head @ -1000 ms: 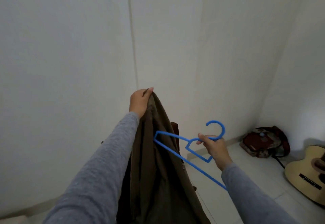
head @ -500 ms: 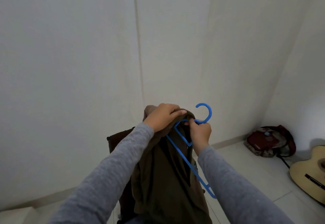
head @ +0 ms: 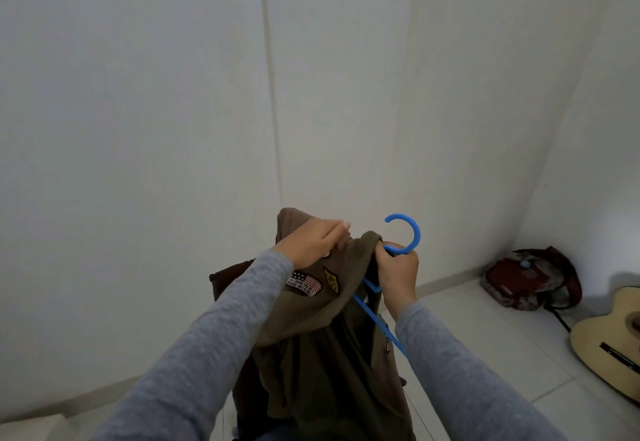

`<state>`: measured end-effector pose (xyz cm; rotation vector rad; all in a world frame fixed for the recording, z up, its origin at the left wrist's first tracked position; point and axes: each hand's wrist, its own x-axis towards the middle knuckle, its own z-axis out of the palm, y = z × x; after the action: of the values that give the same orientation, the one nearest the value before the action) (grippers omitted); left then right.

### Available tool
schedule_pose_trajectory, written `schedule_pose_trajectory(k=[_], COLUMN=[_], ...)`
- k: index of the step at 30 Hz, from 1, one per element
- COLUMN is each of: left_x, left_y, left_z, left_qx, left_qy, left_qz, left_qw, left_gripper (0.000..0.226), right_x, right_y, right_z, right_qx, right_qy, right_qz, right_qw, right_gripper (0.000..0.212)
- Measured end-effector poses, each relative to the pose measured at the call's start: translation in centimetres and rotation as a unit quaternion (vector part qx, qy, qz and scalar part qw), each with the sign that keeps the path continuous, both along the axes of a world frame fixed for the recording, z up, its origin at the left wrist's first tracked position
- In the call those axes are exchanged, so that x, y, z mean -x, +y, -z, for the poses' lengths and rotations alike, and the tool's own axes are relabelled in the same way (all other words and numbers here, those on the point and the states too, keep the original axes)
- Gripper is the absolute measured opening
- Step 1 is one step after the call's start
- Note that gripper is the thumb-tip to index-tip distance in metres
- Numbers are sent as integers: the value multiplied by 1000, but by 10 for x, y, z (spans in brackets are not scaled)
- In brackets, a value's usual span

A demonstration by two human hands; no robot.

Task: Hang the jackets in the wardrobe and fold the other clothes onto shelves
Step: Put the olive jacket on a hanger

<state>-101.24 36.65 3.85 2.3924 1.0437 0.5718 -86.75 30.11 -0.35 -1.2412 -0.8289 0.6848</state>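
Right grip [head: 396, 274] pinches the blue hanger [head: 417, 234] just under its hook, mid-frame. Left grip [head: 311, 243] clutches the olive jacket [head: 329, 354] at the collar, with cloth draping to lower centre. Risk as I judge it: the hanger arm showing at lower right looks outside the shoulder, so the jacket could slide off. Bare wall ahead, open floor to the right. Guitar [head: 609, 336] and bag [head: 530, 281] at right edge, well apart.

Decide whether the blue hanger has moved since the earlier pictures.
Yes. The blue hanger has shifted left, away from the red bag on the floor, into the olive jacket.
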Motion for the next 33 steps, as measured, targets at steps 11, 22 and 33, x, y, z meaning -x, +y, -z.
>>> schedule_pose_trajectory(k=[11,22,33], left_x=[-10,23,44], left_y=[22,27,12], left_z=[-21,11,35], left_qx=[-192,-231,-264], left_qy=[327,184,92], left_qz=[32,-31,-4], left_qw=[925,955,960], left_gripper=[18,25,28], right_x=[-9,-53,-21], right_y=[4,5,11], right_z=[0,-4,38], right_qx=[-3,72,263], right_qy=[-11,148,-310], right_qz=[-18,-385,-344], right_qw=[1000,908,847], right_gripper=[22,27,10])
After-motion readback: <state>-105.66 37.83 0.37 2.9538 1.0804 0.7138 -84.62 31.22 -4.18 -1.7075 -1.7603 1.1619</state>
